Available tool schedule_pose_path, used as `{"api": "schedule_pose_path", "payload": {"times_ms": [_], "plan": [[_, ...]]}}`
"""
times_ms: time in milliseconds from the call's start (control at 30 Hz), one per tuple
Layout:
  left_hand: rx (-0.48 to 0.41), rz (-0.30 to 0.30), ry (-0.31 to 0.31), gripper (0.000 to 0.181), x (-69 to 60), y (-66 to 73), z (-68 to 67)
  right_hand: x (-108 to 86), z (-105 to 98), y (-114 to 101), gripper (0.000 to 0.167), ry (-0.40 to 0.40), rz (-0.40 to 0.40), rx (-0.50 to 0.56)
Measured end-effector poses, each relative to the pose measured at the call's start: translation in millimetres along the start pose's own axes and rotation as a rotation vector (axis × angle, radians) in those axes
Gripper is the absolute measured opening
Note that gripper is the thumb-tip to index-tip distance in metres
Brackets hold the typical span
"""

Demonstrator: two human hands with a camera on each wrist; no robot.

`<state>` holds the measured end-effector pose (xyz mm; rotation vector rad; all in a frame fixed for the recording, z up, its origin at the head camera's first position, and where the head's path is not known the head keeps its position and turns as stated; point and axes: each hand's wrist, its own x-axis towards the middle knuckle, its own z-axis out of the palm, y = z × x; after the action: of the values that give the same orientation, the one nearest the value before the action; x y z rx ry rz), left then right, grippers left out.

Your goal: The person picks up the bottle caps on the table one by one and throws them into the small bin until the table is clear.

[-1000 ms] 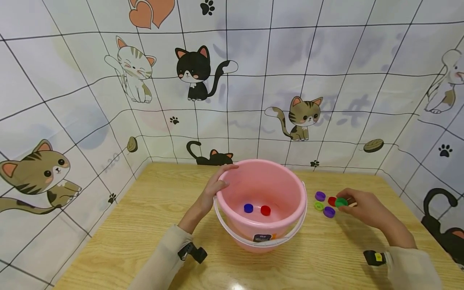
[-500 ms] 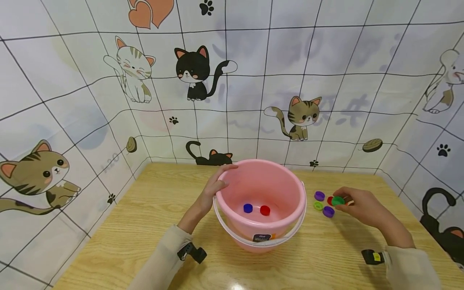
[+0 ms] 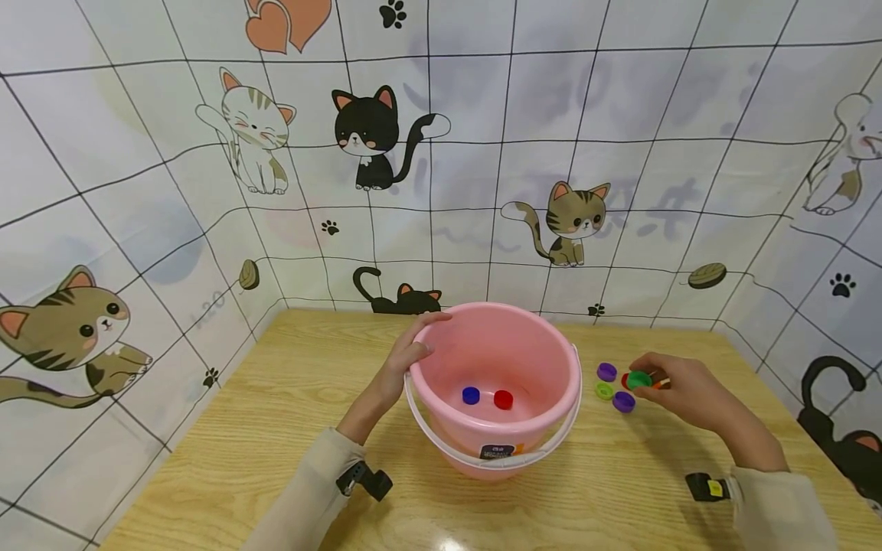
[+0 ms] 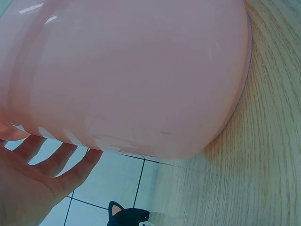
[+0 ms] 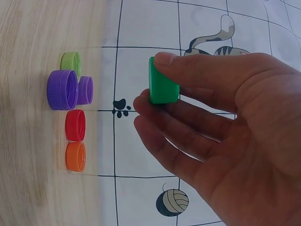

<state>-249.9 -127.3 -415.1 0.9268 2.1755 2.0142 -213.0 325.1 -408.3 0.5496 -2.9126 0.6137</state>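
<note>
A pink bucket (image 3: 506, 340) with a white handle (image 3: 510, 462) stands upright on the table. A blue bottle cap (image 3: 471, 396) and a red bottle cap (image 3: 504, 399) lie inside it. My left hand (image 3: 394, 369) holds the bucket's left rim, and the left wrist view shows its fingers against the bucket wall (image 4: 141, 80). Right of the bucket, my right hand (image 3: 689, 392) pinches a green bottle cap (image 5: 163, 84) between thumb and fingers, held above the table. Below it lie several loose caps: two purple (image 3: 623, 402), a light green one (image 3: 604, 391), a red one (image 5: 75, 125) and an orange one (image 5: 75, 157).
The wooden table (image 3: 310, 474) is bordered at the back and sides by a white gridded sheet (image 3: 468, 176) printed with cartoon cats. The bucket's handle hangs down at its front. A strapped wrist camera (image 3: 365, 480) sits on the left sleeve.
My right hand has shifted slightly left with the green cap, whose tilt has changed a little. More of the orange cap shows behind the fingers. The left hand and bucket stay in place.
</note>
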Motion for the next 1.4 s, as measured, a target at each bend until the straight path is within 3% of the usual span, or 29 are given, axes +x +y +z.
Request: {"api": "schedule_pose_path", "payload": {"times_ms": [1400], "plan": [[0.007,-0.011,0.01,0.056,1.8,1.2,1.8,7.2,-8.5,-28.6,0.034,-0.01,-0.019,0.028]]}}
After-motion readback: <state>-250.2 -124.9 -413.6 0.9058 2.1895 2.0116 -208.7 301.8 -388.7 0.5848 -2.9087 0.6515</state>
